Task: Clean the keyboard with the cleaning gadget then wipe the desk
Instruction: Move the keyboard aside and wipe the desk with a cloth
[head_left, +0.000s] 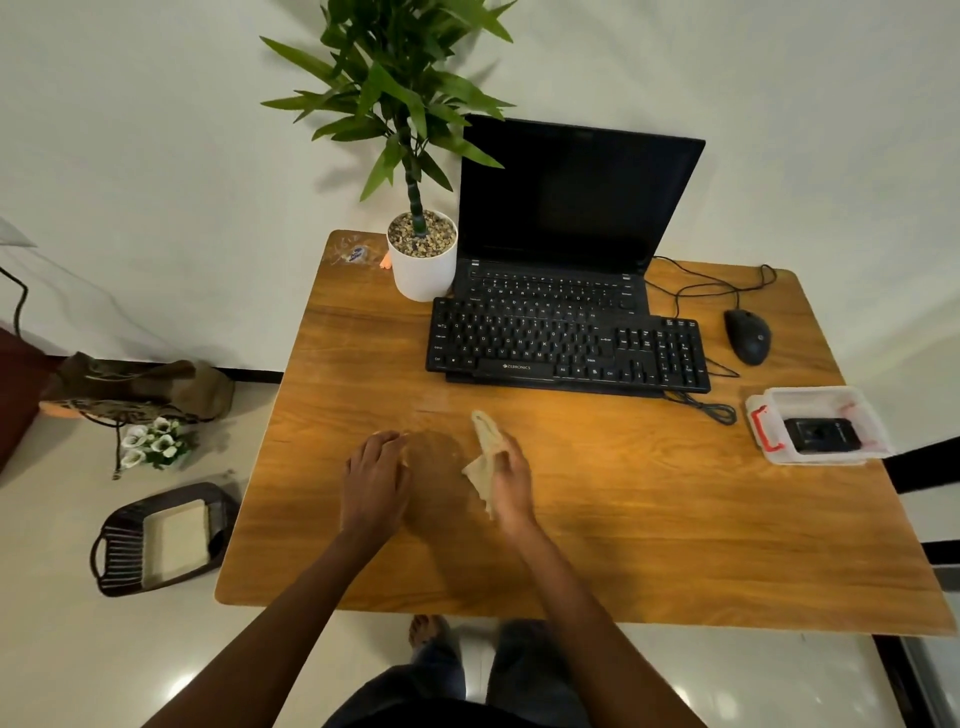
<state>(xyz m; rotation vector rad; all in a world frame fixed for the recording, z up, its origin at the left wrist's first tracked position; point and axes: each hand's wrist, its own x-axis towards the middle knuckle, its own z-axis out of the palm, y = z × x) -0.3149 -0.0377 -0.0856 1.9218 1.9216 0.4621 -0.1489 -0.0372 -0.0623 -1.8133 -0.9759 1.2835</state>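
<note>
Wooden desk (649, 509) | right hand (511, 480) fingers pinching crumpled beige cloth (485, 447) | left hand (375, 480) fingers relaxed, resting on desk

Both forearms (291, 597) bare — dark blue trousers (535, 670), one bare foot (428, 631) showing.

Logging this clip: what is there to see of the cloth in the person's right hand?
The cloth is a small beige piece of soft-looking fabric, crumpled and bunched lengthwise. The right hand holds it, fingers curled round its middle, over the front middle of the wooden desk. One end pokes out past the fingers toward the keyboard, and a loose flap hangs out on the thumb side. Whether it touches the desk cannot be told. The left hand lies apart from it.
</note>
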